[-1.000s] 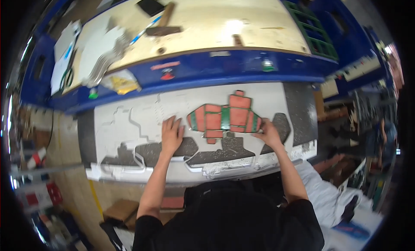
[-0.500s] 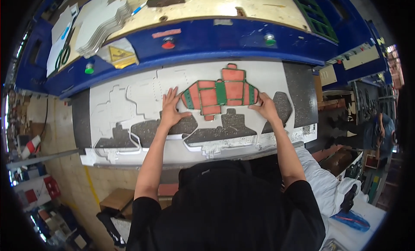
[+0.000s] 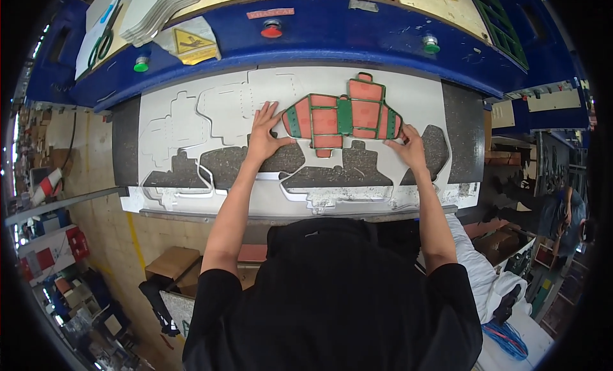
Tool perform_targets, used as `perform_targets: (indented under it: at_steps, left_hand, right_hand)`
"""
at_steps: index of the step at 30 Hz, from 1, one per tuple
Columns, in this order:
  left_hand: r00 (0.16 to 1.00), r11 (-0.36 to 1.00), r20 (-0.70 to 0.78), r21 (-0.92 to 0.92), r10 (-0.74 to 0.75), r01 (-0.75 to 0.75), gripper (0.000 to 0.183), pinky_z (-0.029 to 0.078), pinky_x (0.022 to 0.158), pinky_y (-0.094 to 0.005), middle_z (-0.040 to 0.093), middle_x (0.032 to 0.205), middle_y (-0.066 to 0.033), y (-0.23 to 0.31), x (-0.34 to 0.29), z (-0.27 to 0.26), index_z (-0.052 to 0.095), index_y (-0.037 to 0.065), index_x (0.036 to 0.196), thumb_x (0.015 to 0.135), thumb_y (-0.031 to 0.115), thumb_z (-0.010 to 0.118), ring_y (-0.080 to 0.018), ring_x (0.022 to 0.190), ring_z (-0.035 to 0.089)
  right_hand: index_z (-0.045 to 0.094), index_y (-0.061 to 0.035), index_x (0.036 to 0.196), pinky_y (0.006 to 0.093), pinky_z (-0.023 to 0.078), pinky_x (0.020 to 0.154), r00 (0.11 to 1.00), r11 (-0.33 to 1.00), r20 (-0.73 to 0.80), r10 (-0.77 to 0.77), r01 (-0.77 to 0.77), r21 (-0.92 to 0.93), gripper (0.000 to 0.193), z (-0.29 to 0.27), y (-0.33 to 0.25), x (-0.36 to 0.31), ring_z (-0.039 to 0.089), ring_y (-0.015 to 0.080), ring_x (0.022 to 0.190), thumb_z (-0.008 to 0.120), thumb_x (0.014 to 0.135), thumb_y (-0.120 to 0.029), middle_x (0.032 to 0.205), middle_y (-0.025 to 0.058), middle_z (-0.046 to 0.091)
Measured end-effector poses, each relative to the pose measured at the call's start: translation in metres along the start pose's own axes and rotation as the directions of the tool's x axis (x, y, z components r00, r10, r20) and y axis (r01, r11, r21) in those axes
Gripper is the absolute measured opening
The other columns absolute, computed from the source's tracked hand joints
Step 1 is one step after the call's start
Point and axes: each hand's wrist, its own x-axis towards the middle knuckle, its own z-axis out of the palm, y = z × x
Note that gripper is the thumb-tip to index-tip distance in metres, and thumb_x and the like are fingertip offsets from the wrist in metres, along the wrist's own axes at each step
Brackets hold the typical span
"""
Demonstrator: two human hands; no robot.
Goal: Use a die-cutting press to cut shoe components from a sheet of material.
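Note:
A cutting die point(image 3: 324, 123) with red foam pads and green edges lies on a white sheet point(image 3: 227, 125), above its cut-out openings. At the die's left end is my left hand point(image 3: 263, 136), its fingers reaching forward and its thumb by the near edge, with the tip between them. My right hand point(image 3: 408, 147) grips the right tip between thumb and fingers. Dark board point(image 3: 246, 166) shows through the cut-outs nearest me. Faint cut and crease outlines mark the sheet left of my left hand.
Beyond the sheet runs a blue machine beam point(image 3: 345, 48) with a red button point(image 3: 271, 29) and green buttons point(image 3: 430, 45). Stacked cut pieces point(image 3: 150, 16) and scissors point(image 3: 102, 44) lie at the far left. A cardboard box point(image 3: 172, 264) stands below left. Another person point(image 3: 562, 218) is at far right.
The whole view has shifted, so the bench appears higher and farther right in the picture. Both hands stay at the die's ends, and the die keeps about the same place on the sheet.

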Motion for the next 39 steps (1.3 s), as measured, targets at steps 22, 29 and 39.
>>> perform_targets:
  at_steps: [22,29,39]
  left_hand:
    - [0.999,1.000,0.040,-0.005,-0.025,0.025,0.087,0.018,0.117,-0.0516,0.041,0.148,-0.0128,0.002,0.000,-0.008,0.056,0.011,0.132,0.055,0.033,0.088,-0.0335,0.143,0.026]
    - [0.997,0.989,0.049,-0.131,-0.058,0.064,0.085,0.018,0.118,-0.0506,0.041,0.149,-0.0103,-0.005,0.004,-0.015,0.056,0.009,0.132,0.055,0.028,0.087,-0.0297,0.143,0.027]
    - [0.988,0.977,0.096,-0.170,-0.117,0.132,0.082,0.017,0.118,-0.0499,0.041,0.148,-0.0103,-0.005,0.010,-0.018,0.056,0.007,0.131,0.056,0.021,0.087,-0.0286,0.144,0.027]
  right_hand:
    - [0.055,0.0022,0.085,0.0335,0.036,0.062,0.999,1.000,-0.040,0.003,-0.004,-0.023,0.044,0.011,0.002,0.001,0.041,0.0214,0.069,0.087,0.060,-0.015,0.073,0.0062,0.043]
    - [0.053,0.0007,0.085,0.0240,0.034,0.058,0.999,0.999,-0.042,0.032,-0.031,0.006,0.035,0.021,0.003,0.004,0.040,0.0115,0.072,0.081,0.063,0.000,0.083,0.0003,0.037]
    - [0.055,0.0026,0.087,0.0234,0.037,0.064,0.997,0.996,0.006,0.075,-0.074,-0.057,0.037,0.022,0.010,0.007,0.045,0.0138,0.078,0.082,0.064,-0.005,0.091,0.0020,0.042]
